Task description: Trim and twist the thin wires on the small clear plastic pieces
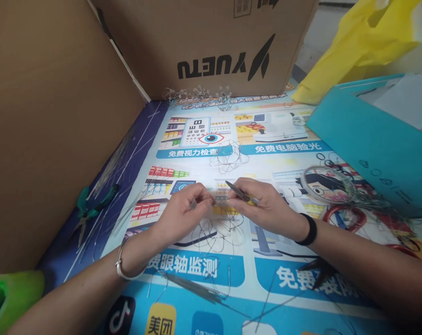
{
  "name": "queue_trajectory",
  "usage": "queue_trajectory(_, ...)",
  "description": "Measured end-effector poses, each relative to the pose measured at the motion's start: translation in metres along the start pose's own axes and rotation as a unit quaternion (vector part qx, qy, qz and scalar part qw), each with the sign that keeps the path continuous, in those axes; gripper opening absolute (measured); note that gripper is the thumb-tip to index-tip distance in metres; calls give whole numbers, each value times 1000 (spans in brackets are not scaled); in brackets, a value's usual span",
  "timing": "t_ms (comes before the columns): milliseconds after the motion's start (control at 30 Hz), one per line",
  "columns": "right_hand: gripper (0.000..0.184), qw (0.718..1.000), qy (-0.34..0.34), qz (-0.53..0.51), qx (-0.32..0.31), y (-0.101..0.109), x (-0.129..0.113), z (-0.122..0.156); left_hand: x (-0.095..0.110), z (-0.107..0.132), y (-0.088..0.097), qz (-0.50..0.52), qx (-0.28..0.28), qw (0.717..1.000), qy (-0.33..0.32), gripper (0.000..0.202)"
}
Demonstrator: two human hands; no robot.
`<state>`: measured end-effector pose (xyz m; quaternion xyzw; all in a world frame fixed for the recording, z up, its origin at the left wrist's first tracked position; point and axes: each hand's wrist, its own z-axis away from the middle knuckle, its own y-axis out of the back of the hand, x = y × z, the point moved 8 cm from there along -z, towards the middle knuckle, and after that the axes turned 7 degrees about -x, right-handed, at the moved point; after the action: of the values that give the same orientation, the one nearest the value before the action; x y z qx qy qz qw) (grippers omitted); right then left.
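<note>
My left hand point(190, 209) pinches a thin piece at the fingertips, most likely wire, though its end is hard to make out. My right hand point(263, 200) is closed around a slim tool point(239, 191) with a dark pointed tip and a yellow part; its full shape is hidden by the fingers. The two hands face each other, fingertips slightly apart. Just below them, a looped wire flower shape point(221, 232) shows against the printed sheet. Farther off lies another looped wire shape point(230, 156). A bundle of straight wires point(193, 286) rests nearer to me.
Teal-handled pliers point(87, 211) and loose wires lie at left, beside a cardboard box point(155, 46). At right are a clear wire spool point(328, 184), a red-handled tool point(357, 221) and a teal bag point(375, 149). A green roll point(18, 293) occupies the near left corner.
</note>
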<state>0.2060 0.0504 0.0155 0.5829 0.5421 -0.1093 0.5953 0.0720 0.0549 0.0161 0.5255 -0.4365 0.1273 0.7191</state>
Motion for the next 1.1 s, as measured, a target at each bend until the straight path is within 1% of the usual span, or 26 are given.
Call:
queue_trajectory(233, 19, 1000, 17, 22, -1, -1, -4, 1, 2, -1, -6, 2, -35, 999, -19, 14)
queue_trajectory(400, 18, 999, 26, 38, -3, -2, -7, 0, 2, -2, -7, -2, -32, 999, -34, 14)
queue_trajectory(567, 14, 997, 48, 52, -1, -5, -10, 1, 4, -1, -8, -33, -27, 998, -53, 15)
queue_trajectory(700, 16, 997, 51, 56, -6, -6, -12, 1, 3, -1, -9, -55, -27, 997, -52, 16)
queue_trajectory(767, 17, 998, 34, 42, -12, -5, -10, 0, 2, -1, -9, -57, -26, 997, -48, 16)
queue_trajectory(833, 16, 1000, 0, 6, -18, -2, -5, 0, 1, -1, -6, -49, -12, 998, -43, 16)
queue_trajectory(900, 14, 997, -51, -49, -25, 0, 2, 0, 1, 0, -2, -35, 17, 998, -41, 16)
queue_trajectory(1000, 16, 984, -127, -119, -39, 2, 10, 1, 2, 3, 6, -24, 62, 997, -46, 15)
queue_trajectory(1100, 16, 977, -169, -118, -62, 1, 12, 1, 6, 5, 7, -48, 77, 994, -61, 16)
